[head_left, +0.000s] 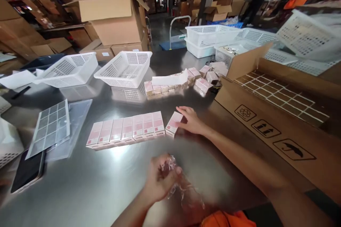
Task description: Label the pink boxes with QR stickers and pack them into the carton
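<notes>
Pink-and-white carton (173,123) sits under the right hand (191,120), fingers laid flat on its end, pressing it toward the row of matching cartons (128,129) lined up edge to edge on the steel table (80,184); carton's angled, just beside the row's right end w/ a small gap. Left hand (157,181) is closed round crumpled clear plastic wrap (173,177), near the table's front edge, wrap trailing down — looks like cellophane, tho it's blurry. White mesh basket (125,69) behind, big cardboard box (274,113) at right, phone (28,170) far left.
</notes>
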`<action>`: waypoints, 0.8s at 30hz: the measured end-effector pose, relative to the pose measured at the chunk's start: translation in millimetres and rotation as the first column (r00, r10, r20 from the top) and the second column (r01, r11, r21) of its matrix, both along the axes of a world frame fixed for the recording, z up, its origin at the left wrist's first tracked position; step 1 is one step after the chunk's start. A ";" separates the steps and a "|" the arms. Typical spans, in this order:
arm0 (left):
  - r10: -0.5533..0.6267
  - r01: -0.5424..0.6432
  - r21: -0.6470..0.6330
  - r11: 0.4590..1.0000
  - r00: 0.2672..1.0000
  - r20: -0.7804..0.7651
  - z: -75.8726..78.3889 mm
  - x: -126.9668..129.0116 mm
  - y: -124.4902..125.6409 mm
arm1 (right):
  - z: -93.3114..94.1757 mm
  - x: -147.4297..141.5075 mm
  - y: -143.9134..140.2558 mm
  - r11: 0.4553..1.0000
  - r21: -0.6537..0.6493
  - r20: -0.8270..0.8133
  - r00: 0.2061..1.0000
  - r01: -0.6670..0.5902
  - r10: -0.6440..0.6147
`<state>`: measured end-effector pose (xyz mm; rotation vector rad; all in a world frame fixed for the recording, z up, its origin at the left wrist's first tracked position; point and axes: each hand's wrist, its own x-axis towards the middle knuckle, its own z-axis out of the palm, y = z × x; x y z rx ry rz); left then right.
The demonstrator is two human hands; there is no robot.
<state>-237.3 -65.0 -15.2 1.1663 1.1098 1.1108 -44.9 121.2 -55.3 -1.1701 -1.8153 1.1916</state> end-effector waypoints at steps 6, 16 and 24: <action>-0.068 0.074 0.051 0.996 0.991 -0.113 8.0 -0.7 0.8 | 5.1 -30.9 9.0 0.932 0.072 0.354 0.882 -0.356 0.310; -0.087 0.102 0.091 0.991 0.984 -0.158 11.1 0.6 3.2 | 2.5 -53.0 27.5 0.880 0.125 0.443 0.819 -0.459 0.364; -0.099 0.119 0.123 0.985 0.983 -0.155 -18.3 8.2 -2.8 | -1.4 -75.0 14.0 0.871 0.151 0.452 0.816 -0.468 0.360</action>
